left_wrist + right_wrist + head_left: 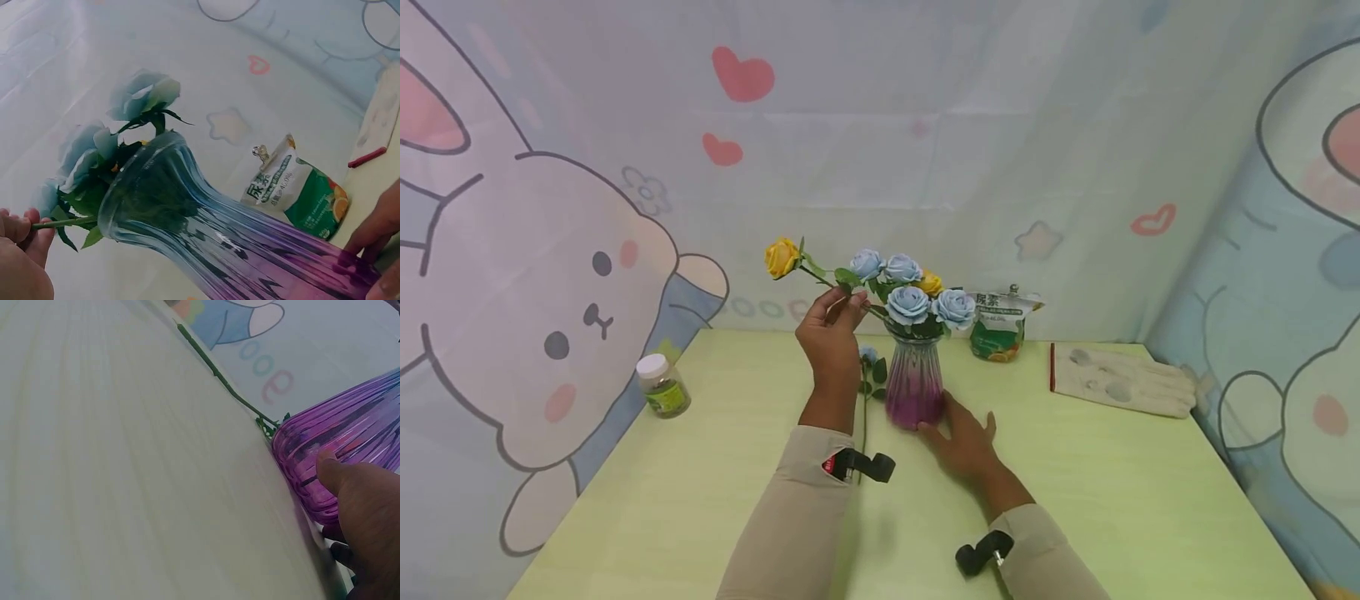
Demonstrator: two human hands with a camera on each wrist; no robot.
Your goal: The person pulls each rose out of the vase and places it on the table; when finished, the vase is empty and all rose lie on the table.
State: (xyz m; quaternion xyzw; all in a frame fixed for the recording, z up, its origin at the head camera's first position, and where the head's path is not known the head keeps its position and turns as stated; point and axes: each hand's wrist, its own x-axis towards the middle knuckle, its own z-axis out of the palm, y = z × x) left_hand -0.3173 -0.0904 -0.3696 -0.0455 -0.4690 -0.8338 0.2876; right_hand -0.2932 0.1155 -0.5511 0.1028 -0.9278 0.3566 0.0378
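Note:
In the head view a ribbed glass vase, bluish at its mouth and purple at its base, stands upright. Several blue roses and a yellow rose fill it. My left hand pinches the stem of another yellow rose, whose bloom points up and left. That stem reaches the vase's rim in the left wrist view. Low on the vase, my right hand holds the base, its thumb against the purple glass. Part of its other fingers is hidden.
Left of the vase lies a blue rose with a long stem. Behind it on the right stands a clipped green-and-white packet. A pair of pale gloves lies farther right; a white-capped jar stands at the left edge.

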